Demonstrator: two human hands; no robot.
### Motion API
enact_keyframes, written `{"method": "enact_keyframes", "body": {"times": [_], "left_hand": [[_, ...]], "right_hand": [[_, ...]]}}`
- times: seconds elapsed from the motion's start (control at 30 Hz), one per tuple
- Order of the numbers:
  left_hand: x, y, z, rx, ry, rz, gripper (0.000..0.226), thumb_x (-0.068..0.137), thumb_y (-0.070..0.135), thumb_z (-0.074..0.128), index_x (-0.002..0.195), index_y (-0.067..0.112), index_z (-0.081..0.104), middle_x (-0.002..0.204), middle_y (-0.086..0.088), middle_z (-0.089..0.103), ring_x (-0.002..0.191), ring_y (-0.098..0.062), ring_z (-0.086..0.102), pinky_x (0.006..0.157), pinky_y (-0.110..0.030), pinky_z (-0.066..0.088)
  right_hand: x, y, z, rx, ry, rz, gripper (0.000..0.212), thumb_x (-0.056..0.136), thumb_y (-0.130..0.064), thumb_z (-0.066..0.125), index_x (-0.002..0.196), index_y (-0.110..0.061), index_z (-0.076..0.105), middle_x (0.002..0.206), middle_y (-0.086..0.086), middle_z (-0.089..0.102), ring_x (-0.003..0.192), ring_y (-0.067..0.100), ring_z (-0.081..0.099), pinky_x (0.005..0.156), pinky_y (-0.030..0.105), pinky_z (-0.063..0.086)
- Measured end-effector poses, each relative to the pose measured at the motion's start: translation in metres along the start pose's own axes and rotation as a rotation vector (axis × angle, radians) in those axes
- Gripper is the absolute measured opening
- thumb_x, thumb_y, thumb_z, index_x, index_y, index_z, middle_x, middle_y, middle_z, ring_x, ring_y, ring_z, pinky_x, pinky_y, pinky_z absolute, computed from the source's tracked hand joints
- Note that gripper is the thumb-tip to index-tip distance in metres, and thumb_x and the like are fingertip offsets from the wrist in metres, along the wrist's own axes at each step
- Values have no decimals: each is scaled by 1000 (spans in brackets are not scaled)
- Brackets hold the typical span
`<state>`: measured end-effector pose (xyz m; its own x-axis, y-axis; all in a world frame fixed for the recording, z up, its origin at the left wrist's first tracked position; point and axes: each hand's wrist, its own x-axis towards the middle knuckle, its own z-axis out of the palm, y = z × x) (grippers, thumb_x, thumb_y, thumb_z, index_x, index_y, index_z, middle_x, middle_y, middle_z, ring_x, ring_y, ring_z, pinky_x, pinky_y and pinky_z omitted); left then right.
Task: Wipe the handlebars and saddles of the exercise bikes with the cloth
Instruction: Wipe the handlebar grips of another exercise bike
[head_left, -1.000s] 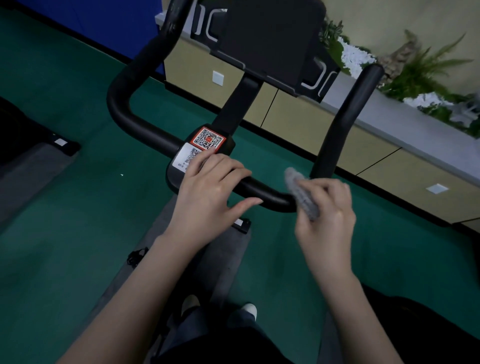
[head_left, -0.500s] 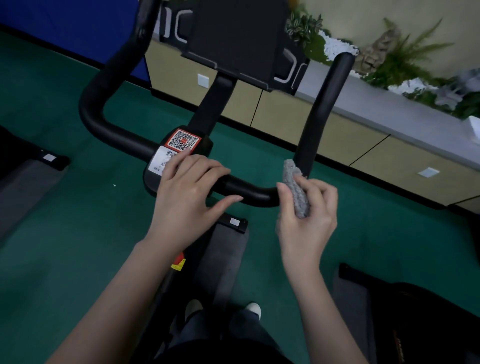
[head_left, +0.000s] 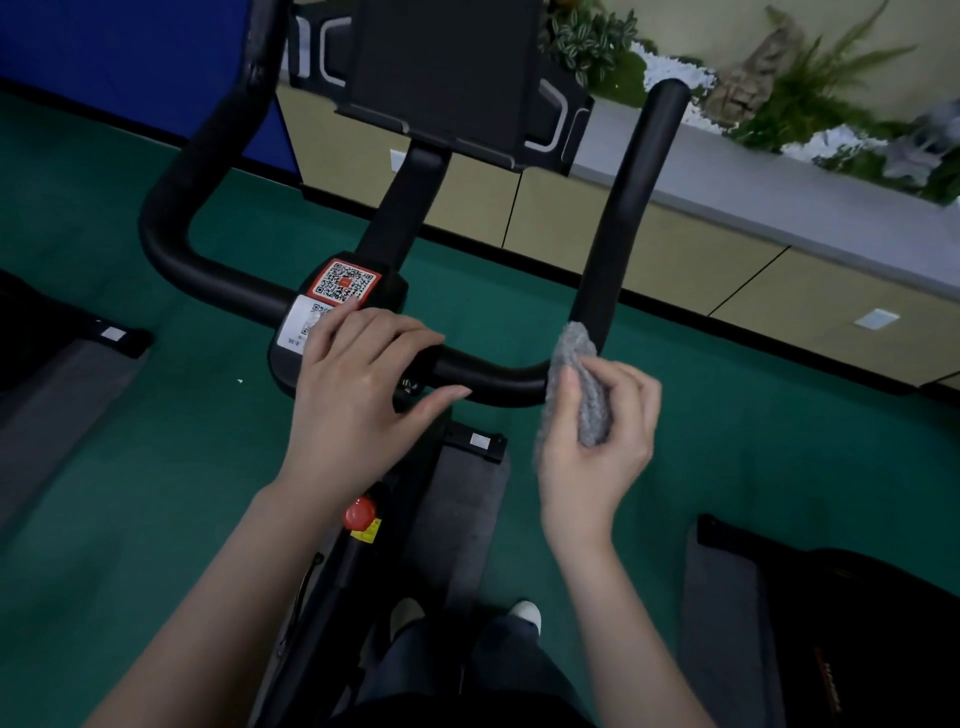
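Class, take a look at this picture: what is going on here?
A person stands at an exercise bike. Their right hand grips a bunched grey fluffy cloth against the right bend of the black tubular handlebar, where it turns upward. Their left hand rests with straight fingers on the bar's middle, just below the QR-code stickers. No saddle is in view.

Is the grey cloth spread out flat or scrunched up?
Scrunched up: the cloth is a bunched wad gripped in the right hand, against the handlebar bend.
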<state>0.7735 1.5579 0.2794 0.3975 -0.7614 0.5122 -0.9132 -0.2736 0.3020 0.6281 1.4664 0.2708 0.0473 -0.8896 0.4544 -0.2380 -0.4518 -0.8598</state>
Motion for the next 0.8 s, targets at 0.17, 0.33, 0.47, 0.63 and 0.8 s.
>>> {"method": "enact_keyframes", "body": {"times": [0.17,0.33,0.47,0.63,0.8], "left_hand": [[0,1,-1,2,-14,-4,45,87,53,59,106,14,69,105,2,66,106,-22,60,111,-38,28],[-1,1,0,10,-30,-3,46,87,54,58,107,14,69,107,3,65,108,-20,58,112,-37,27],[-1,0,1,14,-29,1,47,87,55,55,108,15,69,107,3,65,108,-19,57,112,-36,25],[0,-1,2,35,-19,16,48,89,57,53,107,15,68,107,4,65,107,-18,57,112,-34,24],[0,1,3,51,-22,16,47,89,55,55,108,15,68,108,3,65,108,-18,57,112,-35,25]], "right_hand": [[-16,-6,11,80,83,75,10,87,0,63,97,-2,62,99,14,53,95,9,53,87,19,42],[-8,0,10,155,162,151,10,90,-6,60,96,-14,58,98,10,54,92,15,56,84,26,46],[11,9,18,239,269,300,6,94,-6,56,98,-11,56,98,12,58,92,21,58,85,39,49],[-18,4,32,384,323,443,1,94,-21,51,94,-21,53,84,-16,54,79,2,52,74,18,44],[-14,8,36,367,385,484,5,95,-19,51,93,-22,53,91,-8,56,84,6,55,77,24,46]]}}
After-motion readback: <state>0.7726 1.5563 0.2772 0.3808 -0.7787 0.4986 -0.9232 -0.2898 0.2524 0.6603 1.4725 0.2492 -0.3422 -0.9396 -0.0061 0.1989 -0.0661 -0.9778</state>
